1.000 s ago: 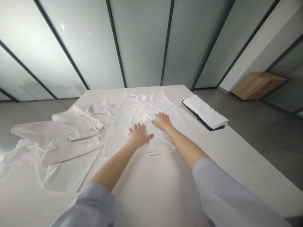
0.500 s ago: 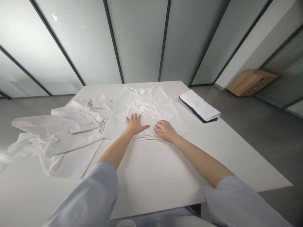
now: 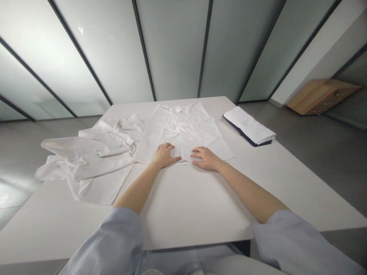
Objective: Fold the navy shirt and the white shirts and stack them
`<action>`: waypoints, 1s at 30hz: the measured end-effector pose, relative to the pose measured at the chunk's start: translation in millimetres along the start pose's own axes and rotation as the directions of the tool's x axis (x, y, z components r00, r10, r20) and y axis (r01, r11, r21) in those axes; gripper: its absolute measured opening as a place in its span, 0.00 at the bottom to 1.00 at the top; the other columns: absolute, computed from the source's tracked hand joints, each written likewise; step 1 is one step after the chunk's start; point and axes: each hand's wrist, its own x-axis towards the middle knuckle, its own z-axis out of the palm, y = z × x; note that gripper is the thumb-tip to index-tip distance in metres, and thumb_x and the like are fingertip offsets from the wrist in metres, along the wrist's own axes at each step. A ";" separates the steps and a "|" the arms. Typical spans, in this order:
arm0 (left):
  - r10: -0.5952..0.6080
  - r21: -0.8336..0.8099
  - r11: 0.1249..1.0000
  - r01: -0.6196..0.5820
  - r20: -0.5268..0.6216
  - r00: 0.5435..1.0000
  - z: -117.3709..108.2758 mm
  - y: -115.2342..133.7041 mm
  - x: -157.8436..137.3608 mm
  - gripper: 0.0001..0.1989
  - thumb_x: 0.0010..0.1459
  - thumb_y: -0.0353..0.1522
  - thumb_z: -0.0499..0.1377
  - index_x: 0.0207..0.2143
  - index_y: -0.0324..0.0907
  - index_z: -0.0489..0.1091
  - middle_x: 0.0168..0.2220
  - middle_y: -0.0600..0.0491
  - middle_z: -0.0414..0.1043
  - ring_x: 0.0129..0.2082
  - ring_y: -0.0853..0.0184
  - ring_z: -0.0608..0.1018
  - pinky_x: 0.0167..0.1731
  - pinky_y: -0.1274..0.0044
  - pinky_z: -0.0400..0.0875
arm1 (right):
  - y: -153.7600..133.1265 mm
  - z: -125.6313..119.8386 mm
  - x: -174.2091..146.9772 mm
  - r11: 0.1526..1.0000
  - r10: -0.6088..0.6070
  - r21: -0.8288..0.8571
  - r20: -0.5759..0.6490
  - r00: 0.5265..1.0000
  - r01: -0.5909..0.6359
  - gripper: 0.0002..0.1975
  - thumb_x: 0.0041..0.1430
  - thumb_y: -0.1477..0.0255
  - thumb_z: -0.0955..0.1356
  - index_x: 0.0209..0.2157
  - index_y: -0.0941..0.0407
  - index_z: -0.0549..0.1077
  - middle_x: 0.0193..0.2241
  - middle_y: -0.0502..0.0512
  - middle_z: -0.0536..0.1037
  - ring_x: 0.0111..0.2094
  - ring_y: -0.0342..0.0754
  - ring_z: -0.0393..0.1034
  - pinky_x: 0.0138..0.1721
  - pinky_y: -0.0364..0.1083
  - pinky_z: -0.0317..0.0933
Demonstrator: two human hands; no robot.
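A white shirt (image 3: 186, 128) lies spread on the table, its collar at the far end and its hem toward me. Its sleeves seem to be folded across the middle, where the cloth is wrinkled. My left hand (image 3: 165, 156) rests on the shirt near the hem, thumb stretched out to the right and fingers lying on the cloth. To its right, my right hand (image 3: 205, 158) lies on the same hem area with its fingers extended and slightly apart. Neither hand visibly grips the fabric.
A rumpled pile of white garments (image 3: 106, 149) covers the table's left side and hangs past its left edge. On the right sits a folded white cloth (image 3: 248, 124) over a dark navy one (image 3: 252, 141). A wooden cabinet (image 3: 321, 97) stands beyond the table (image 3: 197, 206).
My left hand has slid back closer to the shirt's hem. The fingers of my right hand, curled before, are now straighter. The view has turned a little to the left.
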 end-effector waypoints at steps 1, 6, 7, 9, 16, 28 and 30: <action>0.005 -0.009 1.000 -0.005 0.003 1.000 0.0 -0.6 -2.2 0.33 0.53 0.53 0.59 0.55 0.44 0.67 0.56 0.47 0.65 0.57 0.57 0.67 0.60 0.67 0.58 | -0.6 0.2 -0.1 1.000 -0.003 0.002 -0.003 1.000 0.003 0.15 0.58 0.66 0.67 0.44 0.55 0.79 0.51 0.61 0.74 0.52 0.54 0.67 0.55 0.53 0.58; 0.009 -0.060 0.998 -0.008 0.019 1.000 1.1 -5.6 -4.0 0.26 0.57 0.47 0.57 0.54 0.43 0.68 0.59 0.47 0.65 0.59 0.60 0.67 0.61 0.69 0.58 | 1.2 1.1 0.3 1.000 -0.013 0.019 -0.070 0.997 0.014 0.14 0.61 0.67 0.64 0.38 0.56 0.80 0.44 0.60 0.78 0.48 0.52 0.70 0.52 0.52 0.61; 0.004 -0.076 0.997 -0.003 0.011 1.000 1.6 -6.9 -3.2 0.24 0.58 0.44 0.57 0.53 0.43 0.69 0.58 0.47 0.67 0.58 0.61 0.68 0.60 0.70 0.59 | 2.4 1.3 0.4 1.000 -0.005 0.027 -0.084 0.996 0.008 0.14 0.62 0.67 0.63 0.38 0.56 0.80 0.43 0.59 0.79 0.47 0.52 0.71 0.51 0.51 0.61; -0.017 -0.117 0.993 0.014 -0.020 1.000 3.0 -9.4 -1.6 0.20 0.59 0.40 0.57 0.51 0.42 0.70 0.54 0.48 0.70 0.55 0.61 0.71 0.58 0.70 0.62 | 5.5 2.1 0.5 0.999 0.014 0.039 -0.108 0.994 -0.010 0.14 0.62 0.68 0.63 0.40 0.56 0.79 0.40 0.59 0.80 0.46 0.52 0.71 0.50 0.51 0.62; -0.042 -0.234 0.972 0.014 -0.119 0.992 7.3 -13.2 -1.1 0.12 0.58 0.36 0.57 0.42 0.41 0.74 0.41 0.48 0.76 0.44 0.60 0.76 0.49 0.69 0.69 | 12.3 6.7 -0.1 0.997 -0.042 0.061 -0.182 0.982 0.054 0.11 0.62 0.71 0.64 0.37 0.56 0.78 0.37 0.59 0.80 0.41 0.52 0.73 0.45 0.52 0.65; 0.009 -0.231 0.972 -0.039 -0.127 0.992 4.5 -13.0 -3.9 0.12 0.58 0.36 0.57 0.41 0.41 0.74 0.41 0.47 0.76 0.42 0.60 0.76 0.48 0.67 0.69 | 10.3 7.7 0.6 0.997 -0.041 0.057 -0.170 0.985 0.051 0.09 0.61 0.73 0.65 0.37 0.56 0.78 0.36 0.59 0.78 0.39 0.52 0.71 0.43 0.51 0.65; 0.008 -0.236 0.971 -0.039 -0.127 0.992 4.3 -13.1 -3.8 0.12 0.58 0.36 0.57 0.41 0.40 0.74 0.40 0.47 0.76 0.42 0.59 0.76 0.48 0.67 0.69 | 10.5 8.0 0.6 0.997 -0.037 0.063 -0.169 0.985 0.048 0.09 0.61 0.73 0.65 0.37 0.56 0.78 0.36 0.59 0.78 0.38 0.51 0.71 0.43 0.51 0.65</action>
